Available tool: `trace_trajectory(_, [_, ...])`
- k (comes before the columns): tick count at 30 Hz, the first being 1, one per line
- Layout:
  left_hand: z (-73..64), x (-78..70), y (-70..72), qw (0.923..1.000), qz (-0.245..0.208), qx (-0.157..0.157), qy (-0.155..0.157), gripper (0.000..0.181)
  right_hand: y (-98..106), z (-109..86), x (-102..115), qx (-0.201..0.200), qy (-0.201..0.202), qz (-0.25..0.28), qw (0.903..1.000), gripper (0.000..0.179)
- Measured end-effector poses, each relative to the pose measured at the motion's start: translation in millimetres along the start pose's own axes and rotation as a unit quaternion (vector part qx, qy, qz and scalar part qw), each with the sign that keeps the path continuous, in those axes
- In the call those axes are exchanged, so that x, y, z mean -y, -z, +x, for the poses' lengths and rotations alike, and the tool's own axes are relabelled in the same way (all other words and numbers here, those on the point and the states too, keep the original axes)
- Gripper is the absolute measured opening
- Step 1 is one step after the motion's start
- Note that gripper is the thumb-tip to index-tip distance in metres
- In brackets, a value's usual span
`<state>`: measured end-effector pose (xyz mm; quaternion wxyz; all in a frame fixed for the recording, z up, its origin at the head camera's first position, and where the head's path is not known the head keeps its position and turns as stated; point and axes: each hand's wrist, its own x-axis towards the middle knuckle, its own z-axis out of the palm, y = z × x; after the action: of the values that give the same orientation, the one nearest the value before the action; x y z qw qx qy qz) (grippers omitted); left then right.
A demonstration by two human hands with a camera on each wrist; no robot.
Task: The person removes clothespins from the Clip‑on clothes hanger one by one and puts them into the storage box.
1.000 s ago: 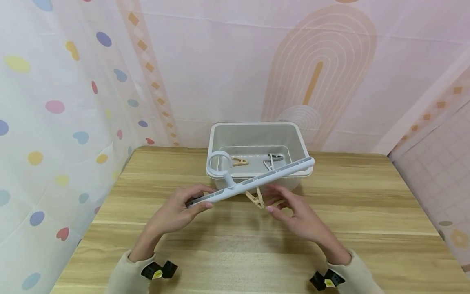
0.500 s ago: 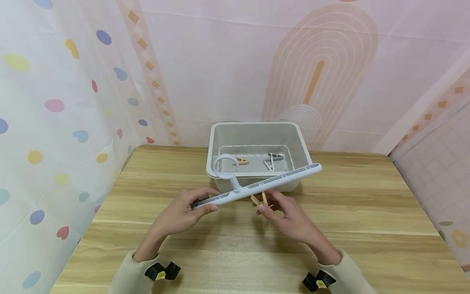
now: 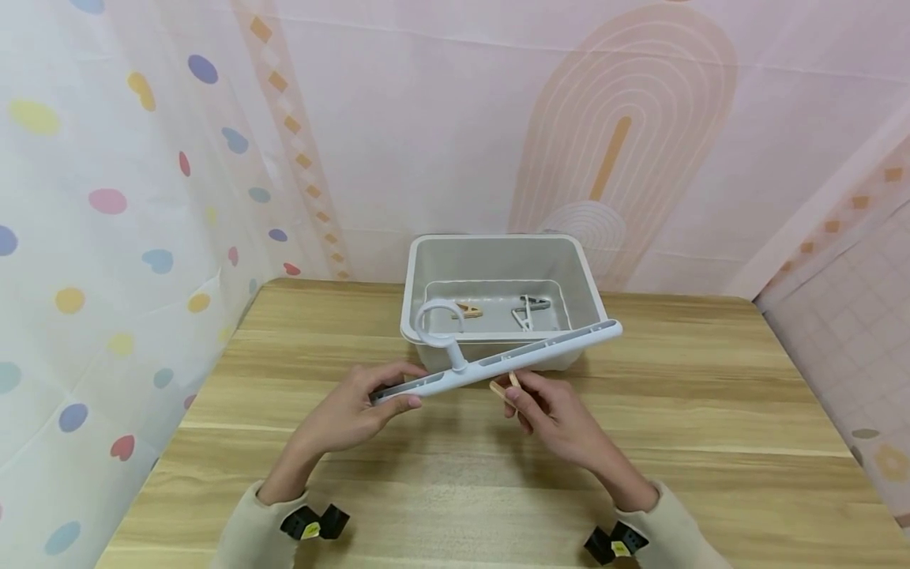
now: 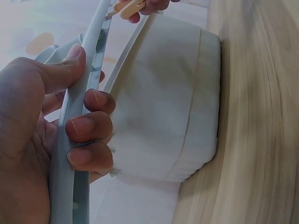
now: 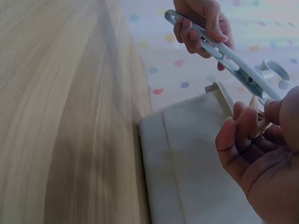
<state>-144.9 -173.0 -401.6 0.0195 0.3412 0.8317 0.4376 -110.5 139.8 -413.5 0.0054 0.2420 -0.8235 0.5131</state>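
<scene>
A pale blue-grey plastic hanger (image 3: 533, 352), a straight slotted bar with a round hook, is tilted with its right end higher. My left hand (image 3: 348, 407) grips its left end, the thumb on one side and fingers curled round the other in the left wrist view. My right hand (image 3: 565, 419) pinches a light orange clothes peg (image 3: 503, 393) just under the bar, right of the hook. In the left wrist view the peg (image 4: 133, 8) shows at the bar's edge. Fingers partly hide the peg (image 5: 261, 125) in the right wrist view.
Behind the hanger a grey plastic bin (image 3: 498, 238) stands on the wooden table (image 3: 455, 490). Inside lie an orange peg (image 3: 468, 311), a white peg (image 3: 523, 319) and a dark grey peg (image 3: 537, 303). A patterned curtain (image 3: 426, 118) hangs close behind the table.
My right hand has moved left from beside the peg and now pinches it. The hanger, held by my left hand, has shifted slightly right and its right end has dropped a little.
</scene>
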Motion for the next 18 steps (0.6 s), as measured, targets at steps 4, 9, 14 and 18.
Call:
trace_trajectory(4, [-0.8,0.2,0.8,1.0,0.003,-0.003,0.002,0.027,4.5,-1.1,-0.1,-0.007,-0.014,-0.007,0.9999,0.018])
trace_trajectory(9, [-1.1,-0.2,0.9,1.0,0.005,-0.004,0.005,0.027,11.0,-2.9,-1.2,-0.012,-0.026,-0.011,0.9995,0.016])
trace_trajectory(14, [-1.0,0.1,0.7,1.0,0.003,-0.004,0.0,0.027,16.2,-4.1,-1.7,-0.016,-0.025,0.001,0.9996,0.017])
trace_trajectory(18, [-0.7,0.8,0.6,0.9999,0.004,-0.005,-0.01,0.026,18.9,-4.7,-2.7,-0.02,-0.012,-0.001,0.9997,0.019])
